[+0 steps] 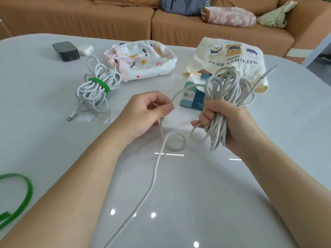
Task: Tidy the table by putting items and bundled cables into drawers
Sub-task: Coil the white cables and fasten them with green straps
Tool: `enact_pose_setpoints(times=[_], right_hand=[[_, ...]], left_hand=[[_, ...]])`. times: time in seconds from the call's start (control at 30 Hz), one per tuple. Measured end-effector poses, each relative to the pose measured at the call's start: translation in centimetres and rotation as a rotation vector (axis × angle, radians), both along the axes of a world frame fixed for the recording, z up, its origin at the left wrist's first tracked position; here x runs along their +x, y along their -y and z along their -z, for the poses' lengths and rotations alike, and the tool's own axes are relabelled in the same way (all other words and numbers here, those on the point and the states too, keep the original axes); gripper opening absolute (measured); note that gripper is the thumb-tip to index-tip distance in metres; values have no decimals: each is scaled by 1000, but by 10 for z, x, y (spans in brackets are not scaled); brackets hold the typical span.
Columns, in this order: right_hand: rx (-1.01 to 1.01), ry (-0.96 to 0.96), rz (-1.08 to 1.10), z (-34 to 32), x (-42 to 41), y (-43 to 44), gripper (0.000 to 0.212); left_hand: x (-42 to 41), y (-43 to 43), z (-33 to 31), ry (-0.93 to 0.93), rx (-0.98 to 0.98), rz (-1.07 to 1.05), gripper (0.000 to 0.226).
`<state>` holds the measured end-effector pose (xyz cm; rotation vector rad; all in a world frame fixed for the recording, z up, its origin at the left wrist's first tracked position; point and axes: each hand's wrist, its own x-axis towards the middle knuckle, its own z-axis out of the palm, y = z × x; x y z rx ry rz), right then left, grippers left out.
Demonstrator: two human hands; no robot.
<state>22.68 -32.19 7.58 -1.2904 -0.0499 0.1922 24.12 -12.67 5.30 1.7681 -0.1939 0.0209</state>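
While right hand (231, 122) fists looped white cord (223, 90).

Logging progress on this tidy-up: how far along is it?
Done: one cable bundle lies tied with a green strap. In hand: the right hand grips a half-wound white cable while the left hand feeds its loose end. Left: strapping it with the spare green strap; nothing is in a drawer yet.

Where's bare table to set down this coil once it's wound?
Bare: the table between the forearms, and left, between the tied bundle and the loose green strap. Crowded: the far side, with the pink pouch, bear bag and tissue pack.
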Motion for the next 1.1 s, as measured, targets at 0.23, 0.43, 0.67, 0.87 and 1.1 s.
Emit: enact_pose_setpoints(times=[0.23, 0.43, 0.67, 0.87, 1.1], right_hand=[[-194, -61, -122, 7, -4, -3, 11], [-170, -135, -231, 3, -8, -7, 14], [-119, -163, -265, 5, -8, -10, 29], [-127, -148, -223, 7, -7, -12, 17], [-170, -164, -232, 7, -6, -9, 10]], left_hand=[[-3, 4, -5, 24, -189, -21, 6], [-5, 8, -6, 111, -163, -33, 10], [-7, 16, -6, 165, -175, 7, 20], [-4, 14, -2, 197, -76, -47, 18], [-7, 15, -4, 186, -53, -9, 15]])
